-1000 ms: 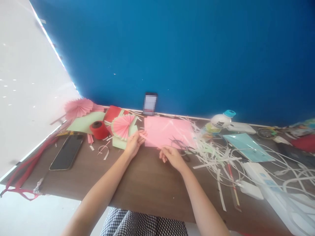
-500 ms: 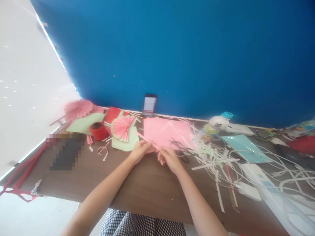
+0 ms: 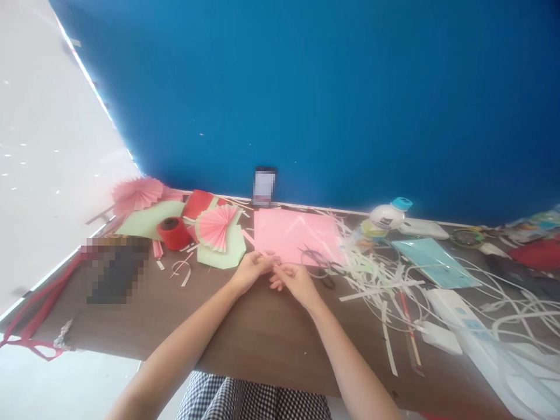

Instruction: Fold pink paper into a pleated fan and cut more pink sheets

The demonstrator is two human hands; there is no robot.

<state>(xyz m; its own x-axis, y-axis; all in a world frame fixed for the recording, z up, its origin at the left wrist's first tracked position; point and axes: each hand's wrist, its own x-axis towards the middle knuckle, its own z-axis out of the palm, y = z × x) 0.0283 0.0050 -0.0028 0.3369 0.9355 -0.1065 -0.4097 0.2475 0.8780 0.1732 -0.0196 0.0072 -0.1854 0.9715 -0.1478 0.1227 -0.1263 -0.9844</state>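
My left hand and my right hand meet over the near edge of a pink paper sheet. Between their fingertips they pinch a narrow pink paper strip, whose free end sticks out up and to the left. Fingers of both hands are closed and hide most of the strip. Scissors with dark handles lie just beyond my right hand, partly on the sheet. To the left, a pleated pink paper fan rests on pale green paper.
A red thread spool stands at left, near a larger pink fan. A phone leans on the blue wall. On the right are a heap of paper strips, a white bottle, a power strip and tangled cables.
My right hand has moved slightly left, closer to my left hand, and its fingertips now meet the left ones. Less of the pink strip shows between them.
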